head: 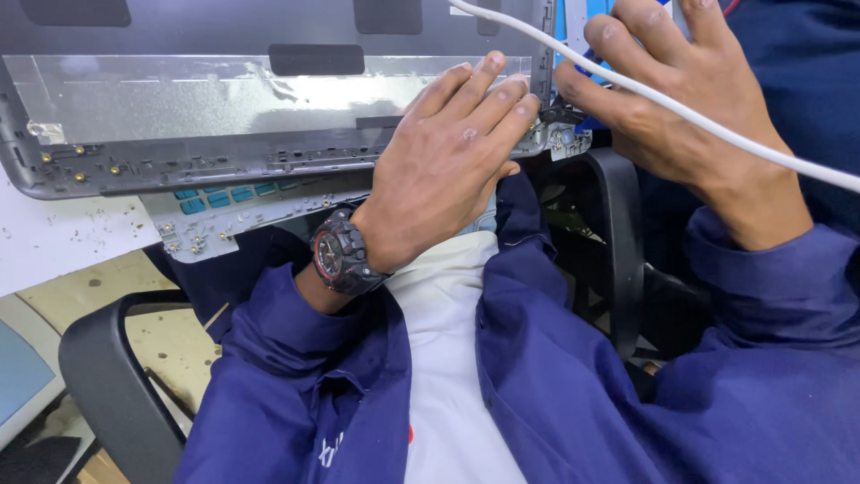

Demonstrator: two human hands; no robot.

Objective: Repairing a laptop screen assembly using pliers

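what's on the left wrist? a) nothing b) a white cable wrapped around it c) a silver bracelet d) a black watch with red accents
d: a black watch with red accents sits on the wrist of the left hand, which lies flat on the grey laptop cover; the white cable crosses the right hand instead.

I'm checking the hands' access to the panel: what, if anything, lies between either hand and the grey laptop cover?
Nothing visible blocks the left hand: it lies flat on the grey laptop cover. A white cable runs across the back of the right hand, over it rather than between it and the cover's corner.
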